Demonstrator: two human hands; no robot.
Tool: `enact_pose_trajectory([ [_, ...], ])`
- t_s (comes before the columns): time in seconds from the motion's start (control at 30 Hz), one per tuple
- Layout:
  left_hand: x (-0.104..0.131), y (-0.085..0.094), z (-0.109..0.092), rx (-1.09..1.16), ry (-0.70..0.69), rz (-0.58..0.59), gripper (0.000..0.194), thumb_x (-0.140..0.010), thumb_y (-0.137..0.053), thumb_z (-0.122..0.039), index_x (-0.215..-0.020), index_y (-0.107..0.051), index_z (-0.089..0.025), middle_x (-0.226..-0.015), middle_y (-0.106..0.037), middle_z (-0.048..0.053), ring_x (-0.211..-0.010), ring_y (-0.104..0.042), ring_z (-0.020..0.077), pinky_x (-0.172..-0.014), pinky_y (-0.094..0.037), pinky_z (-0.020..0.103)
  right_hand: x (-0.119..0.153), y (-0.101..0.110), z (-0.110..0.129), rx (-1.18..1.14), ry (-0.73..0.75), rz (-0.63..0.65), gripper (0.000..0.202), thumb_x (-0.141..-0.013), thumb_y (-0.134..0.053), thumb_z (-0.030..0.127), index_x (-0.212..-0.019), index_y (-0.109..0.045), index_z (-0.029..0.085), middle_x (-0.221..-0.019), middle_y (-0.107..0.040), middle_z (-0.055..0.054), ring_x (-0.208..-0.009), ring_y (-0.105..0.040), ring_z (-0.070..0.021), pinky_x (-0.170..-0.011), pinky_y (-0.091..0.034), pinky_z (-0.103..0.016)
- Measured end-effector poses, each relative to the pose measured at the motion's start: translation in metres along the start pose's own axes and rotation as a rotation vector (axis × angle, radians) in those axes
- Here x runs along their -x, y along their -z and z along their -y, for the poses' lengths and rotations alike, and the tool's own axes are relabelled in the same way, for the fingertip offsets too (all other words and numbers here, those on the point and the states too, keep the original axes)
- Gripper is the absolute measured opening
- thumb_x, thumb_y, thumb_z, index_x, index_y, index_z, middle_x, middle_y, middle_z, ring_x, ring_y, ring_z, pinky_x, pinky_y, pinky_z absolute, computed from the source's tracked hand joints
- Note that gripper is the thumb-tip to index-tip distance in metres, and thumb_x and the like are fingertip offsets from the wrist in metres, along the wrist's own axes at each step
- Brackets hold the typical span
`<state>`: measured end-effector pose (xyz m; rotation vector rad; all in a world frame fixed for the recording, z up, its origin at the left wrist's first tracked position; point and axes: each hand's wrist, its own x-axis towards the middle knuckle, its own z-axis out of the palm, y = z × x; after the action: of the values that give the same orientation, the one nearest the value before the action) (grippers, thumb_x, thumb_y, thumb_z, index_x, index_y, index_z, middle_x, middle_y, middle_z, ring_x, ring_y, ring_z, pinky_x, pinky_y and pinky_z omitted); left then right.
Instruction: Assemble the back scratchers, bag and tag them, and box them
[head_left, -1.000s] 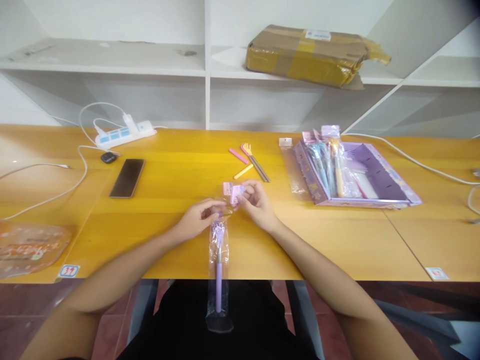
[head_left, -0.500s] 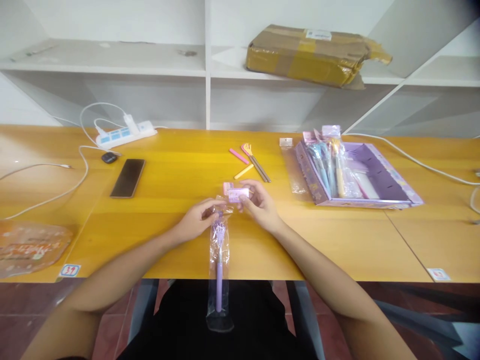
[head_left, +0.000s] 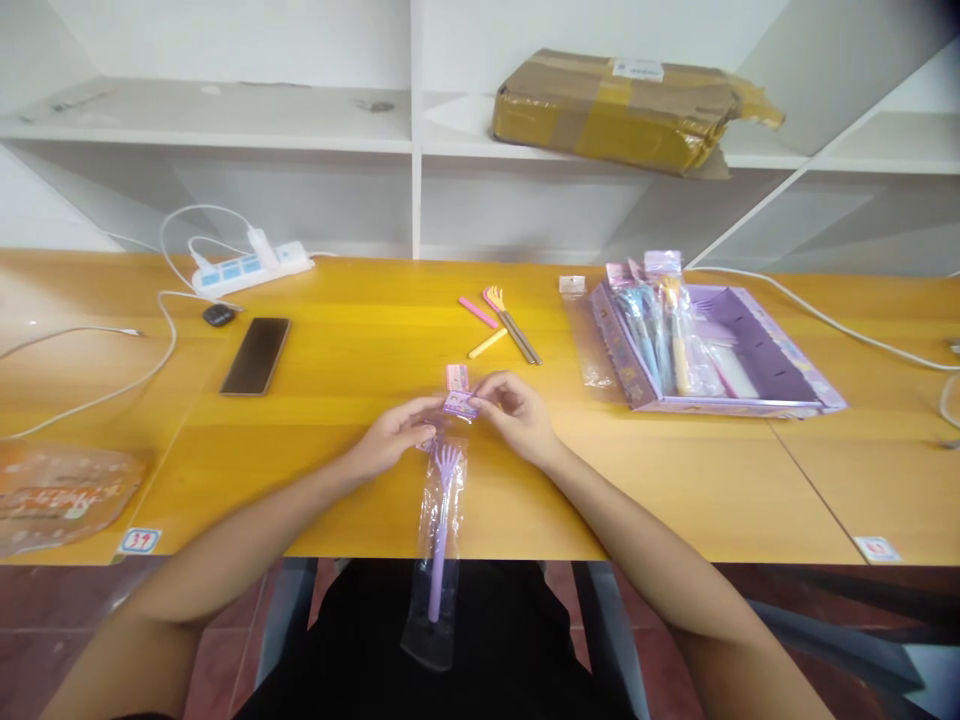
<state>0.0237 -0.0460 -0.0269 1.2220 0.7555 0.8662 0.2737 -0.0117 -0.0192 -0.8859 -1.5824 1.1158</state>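
Observation:
A purple back scratcher (head_left: 437,570) with a small hand-shaped head lies inside a clear plastic bag (head_left: 429,648), which hangs over the table's front edge toward my lap. My left hand (head_left: 394,438) pinches the upper end of this bag, above the scratcher's head. Between thumb and fingers of my right hand (head_left: 519,412) is the edge of a small pink and purple printed card (head_left: 459,403), right above the bag's top. Whether the card is joined to the bag cannot be made out.
Beyond my hands lie loose pink and yellow back scratcher parts (head_left: 517,335). To the right stands a purple box (head_left: 750,405) with several bagged scratchers, beside an empty clear bag (head_left: 592,340). A phone (head_left: 256,357) and power strip (head_left: 255,268) lie left; a taped carton (head_left: 600,110) sits on the shelf.
The card in my right hand has tilted and come slightly down and left. The bag's lower end has swung left, and my left hand has shifted slightly along the bag's top.

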Motion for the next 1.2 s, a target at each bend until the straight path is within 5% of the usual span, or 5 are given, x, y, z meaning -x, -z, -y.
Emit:
enact_pose_trajectory([
  [0.3,-0.001,-0.005,-0.009,0.171,-0.024,0.060,0.048,-0.098,-0.073,-0.037,-0.142,-0.068,-0.019,-0.145,-0.069,0.020,-0.135,-0.066,0.0363,-0.120,-0.045,0.057,0.000,-0.007,-0.008,-0.069,0.009,-0.128,0.039,-0.089,-0.084,0.051,-0.107,-0.061,0.026,-0.094,-0.071,-0.001,-0.082,-0.067,-0.0163,-0.082,-0.058,-0.033],
  [0.47,0.000,-0.005,-0.010,0.212,-0.012,0.034,0.044,-0.096,-0.075,-0.032,-0.138,-0.071,-0.018,-0.139,-0.072,0.019,-0.130,-0.069,0.0339,-0.117,-0.048,0.054,0.000,-0.004,-0.004,0.168,0.075,-0.018,0.027,-0.097,-0.076,0.049,-0.102,-0.067,0.024,-0.093,-0.073,-0.004,-0.081,-0.067,-0.0184,-0.079,-0.058,-0.036],
  [0.77,-0.001,-0.008,-0.011,0.308,0.018,0.053,0.046,-0.096,-0.074,-0.030,-0.141,-0.070,-0.019,-0.144,-0.069,0.019,-0.134,-0.067,0.0368,-0.118,-0.049,0.062,-0.003,0.005,0.008,0.377,0.283,0.132,0.020,-0.105,-0.065,0.032,-0.122,-0.074,0.028,-0.103,-0.072,-0.008,-0.090,-0.067,-0.0236,-0.084,-0.059,-0.043],
  [1.2,0.001,-0.010,-0.016,0.271,0.029,0.074,0.056,-0.095,-0.075,-0.035,-0.148,-0.066,-0.021,-0.156,-0.061,0.019,-0.144,-0.058,0.0404,-0.117,-0.049,0.057,0.001,0.008,0.011,0.411,0.345,0.326,0.032,-0.105,-0.057,0.023,-0.132,-0.073,0.031,-0.111,-0.063,-0.010,-0.105,-0.064,-0.0258,-0.093,-0.059,-0.046],
])
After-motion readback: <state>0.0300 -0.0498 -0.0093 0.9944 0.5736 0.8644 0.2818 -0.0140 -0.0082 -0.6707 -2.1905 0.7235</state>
